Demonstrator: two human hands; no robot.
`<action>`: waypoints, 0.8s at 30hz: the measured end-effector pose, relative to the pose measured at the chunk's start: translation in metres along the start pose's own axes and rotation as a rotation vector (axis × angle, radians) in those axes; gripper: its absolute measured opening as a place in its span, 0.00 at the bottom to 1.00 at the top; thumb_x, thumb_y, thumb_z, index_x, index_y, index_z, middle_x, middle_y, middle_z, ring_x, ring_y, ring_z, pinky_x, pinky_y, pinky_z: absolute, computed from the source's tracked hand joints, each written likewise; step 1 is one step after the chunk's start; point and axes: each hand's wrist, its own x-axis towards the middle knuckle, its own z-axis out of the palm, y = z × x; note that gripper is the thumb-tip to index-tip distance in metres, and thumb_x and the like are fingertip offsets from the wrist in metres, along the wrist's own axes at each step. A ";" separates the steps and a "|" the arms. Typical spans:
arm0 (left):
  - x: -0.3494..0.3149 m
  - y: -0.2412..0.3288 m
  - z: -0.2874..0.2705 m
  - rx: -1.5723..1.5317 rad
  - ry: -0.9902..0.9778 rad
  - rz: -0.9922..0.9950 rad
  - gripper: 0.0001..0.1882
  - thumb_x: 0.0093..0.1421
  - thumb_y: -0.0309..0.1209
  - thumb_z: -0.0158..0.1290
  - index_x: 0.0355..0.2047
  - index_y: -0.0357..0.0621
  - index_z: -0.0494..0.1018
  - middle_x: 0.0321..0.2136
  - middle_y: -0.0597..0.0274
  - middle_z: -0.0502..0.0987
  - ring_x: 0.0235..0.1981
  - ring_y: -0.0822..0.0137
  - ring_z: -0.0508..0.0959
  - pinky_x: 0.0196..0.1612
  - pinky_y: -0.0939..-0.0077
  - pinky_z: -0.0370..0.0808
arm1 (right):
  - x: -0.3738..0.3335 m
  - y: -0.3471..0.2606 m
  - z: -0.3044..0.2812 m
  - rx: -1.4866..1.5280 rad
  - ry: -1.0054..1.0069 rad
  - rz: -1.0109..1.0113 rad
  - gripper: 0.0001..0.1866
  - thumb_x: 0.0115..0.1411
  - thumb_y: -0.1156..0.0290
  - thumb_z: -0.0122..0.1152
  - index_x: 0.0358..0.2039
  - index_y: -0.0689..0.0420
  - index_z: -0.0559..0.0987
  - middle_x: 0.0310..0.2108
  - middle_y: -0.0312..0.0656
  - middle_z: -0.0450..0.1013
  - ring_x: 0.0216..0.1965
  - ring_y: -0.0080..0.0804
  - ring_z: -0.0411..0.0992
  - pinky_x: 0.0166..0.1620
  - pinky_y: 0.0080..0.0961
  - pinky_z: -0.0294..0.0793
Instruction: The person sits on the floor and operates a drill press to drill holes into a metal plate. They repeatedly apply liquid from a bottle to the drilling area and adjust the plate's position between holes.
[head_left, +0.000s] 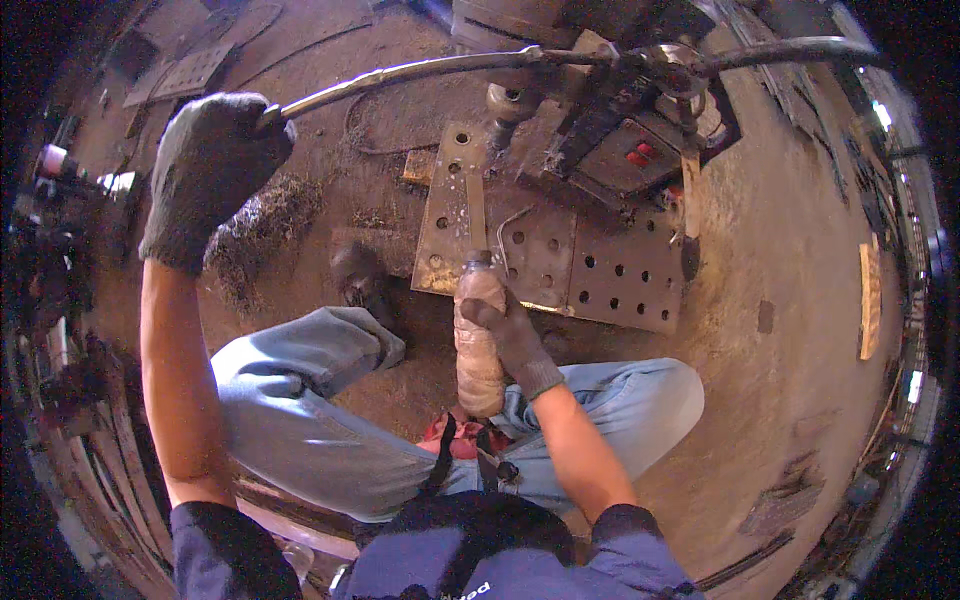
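My left hand (215, 170), in a dark knit glove, is closed round the end of a long metal lever (420, 68) at the upper left. The lever runs right to the hub of a dark machine (600, 140). Over my lap, my gloved right hand (515, 340) is wrapped round a plastic bottle (480, 375) with a dark cap and brownish, cloudy sides. Its neck points away from me, toward steel plates with rows of holes (545, 255). A narrow flat bar (478, 210) lies on the plates, just beyond the cap. A thin bent rod (503, 235) is beside it.
The machine has a red switch (640, 153) on its side. A dark heap of metal shavings (265, 235) lies on the floor below my left hand. Another holed plate (190, 75) is at the far left. A wooden strip (868, 300) lies at the right.
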 end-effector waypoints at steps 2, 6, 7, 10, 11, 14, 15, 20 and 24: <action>-0.003 0.005 -0.009 -0.015 0.015 -0.020 0.13 0.59 0.38 0.54 0.19 0.48 0.76 0.18 0.57 0.75 0.21 0.55 0.80 0.27 0.59 0.78 | -0.004 -0.014 0.004 0.163 0.003 0.086 0.34 0.54 0.47 0.71 0.54 0.54 0.70 0.41 0.40 0.74 0.38 0.33 0.75 0.41 0.33 0.78; -0.002 0.006 -0.017 -0.207 -0.034 -0.187 0.15 0.54 0.42 0.56 0.23 0.42 0.78 0.21 0.44 0.75 0.25 0.45 0.78 0.31 0.54 0.74 | 0.001 -0.012 -0.002 0.409 -0.029 0.286 0.29 0.57 0.46 0.67 0.49 0.53 0.73 0.29 0.36 0.72 0.26 0.29 0.74 0.28 0.30 0.78; -0.002 0.007 -0.017 -0.207 -0.031 -0.185 0.15 0.54 0.42 0.56 0.23 0.42 0.79 0.22 0.43 0.76 0.25 0.45 0.79 0.31 0.54 0.74 | 0.002 -0.013 -0.003 0.459 -0.048 0.315 0.29 0.57 0.45 0.67 0.49 0.53 0.73 0.29 0.36 0.72 0.26 0.29 0.74 0.29 0.31 0.78; -0.002 0.011 -0.021 -0.244 -0.065 -0.238 0.16 0.55 0.42 0.55 0.24 0.41 0.79 0.22 0.43 0.76 0.26 0.45 0.79 0.31 0.54 0.74 | -0.002 -0.019 -0.004 0.401 -0.008 0.298 0.30 0.57 0.44 0.67 0.50 0.53 0.73 0.29 0.37 0.73 0.25 0.30 0.74 0.29 0.31 0.78; -0.002 0.012 -0.023 -0.250 -0.072 -0.254 0.16 0.55 0.42 0.55 0.24 0.41 0.79 0.22 0.43 0.76 0.26 0.45 0.79 0.31 0.55 0.74 | -0.001 -0.018 -0.004 0.377 -0.006 0.301 0.30 0.57 0.44 0.67 0.50 0.53 0.73 0.31 0.38 0.73 0.27 0.30 0.75 0.31 0.31 0.78; -0.002 0.019 -0.033 -0.323 -0.051 -0.310 0.16 0.55 0.43 0.55 0.23 0.41 0.79 0.22 0.43 0.76 0.25 0.45 0.79 0.31 0.54 0.74 | -0.001 -0.023 -0.001 0.289 0.026 0.215 0.32 0.57 0.44 0.67 0.52 0.54 0.71 0.38 0.39 0.74 0.34 0.31 0.76 0.36 0.30 0.79; 0.000 0.018 -0.031 -0.288 -0.046 -0.277 0.17 0.56 0.43 0.56 0.22 0.42 0.79 0.22 0.45 0.77 0.25 0.45 0.79 0.31 0.54 0.74 | -0.006 -0.025 0.003 0.248 0.052 0.123 0.33 0.57 0.45 0.68 0.53 0.54 0.70 0.40 0.39 0.74 0.37 0.31 0.76 0.39 0.30 0.79; 0.000 0.012 -0.025 -0.220 -0.027 -0.201 0.18 0.58 0.44 0.57 0.21 0.43 0.78 0.21 0.47 0.77 0.25 0.47 0.80 0.31 0.53 0.75 | -0.007 -0.014 0.005 -0.080 0.077 -0.223 0.38 0.54 0.49 0.72 0.57 0.56 0.66 0.49 0.41 0.72 0.47 0.34 0.74 0.50 0.32 0.76; 0.002 0.019 -0.036 -0.213 -0.113 -0.247 0.17 0.58 0.45 0.58 0.24 0.45 0.78 0.21 0.49 0.77 0.26 0.48 0.80 0.32 0.54 0.76 | -0.006 -0.010 0.009 -0.175 0.075 -0.198 0.38 0.53 0.52 0.74 0.57 0.57 0.66 0.49 0.42 0.73 0.48 0.36 0.74 0.51 0.33 0.75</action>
